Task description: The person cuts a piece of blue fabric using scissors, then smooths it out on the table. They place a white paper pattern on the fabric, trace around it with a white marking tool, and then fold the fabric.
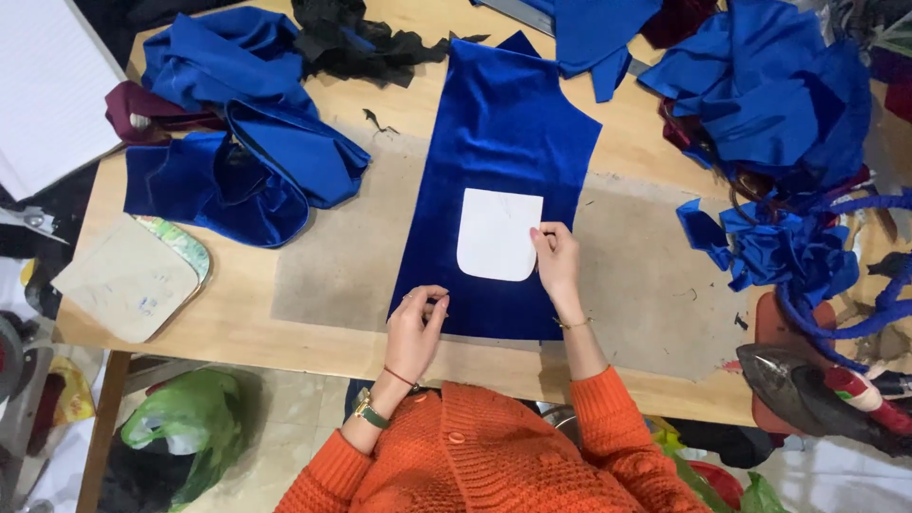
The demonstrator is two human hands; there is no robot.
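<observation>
Velvet panel (494, 180), royal blue, lies flat across the middle of the tabletop (627, 285), its lower hem close to the near edge and its pointed top reaching toward the far edge. White pocket-shaped template (499, 234) sits on the panel's lower half, straight edge up, rounded corners down.

Right hand (557, 261): fingertips pressed together on the template's right edge, pinning it to the pile. Left hand (416, 328): fingers curled together, thumb meeting fingertips at the panel's lower left edge; whether it pinches something small I cannot tell.

Risks, as judged:
- Template is held at one side only. Velvet pile is slippery, so a nudge could pivot the free left side and skew the placement.
- Left hand tugging the hem could ripple the cloth under the template.
- Hem lies near the near edge; a sleeve could drag it off.

Surroundings: heaped blue fabric (242, 142) at the far left corner, a second blue heap (769, 104) with twisted cords along the right edge, black scraps (366, 43) at the far edge. Flat iron (807, 394) rests at the near right corner, closest obstacle to the right forearm. Padded board (128, 280) overhangs the left edge. Panel area itself is unobstructed.
</observation>
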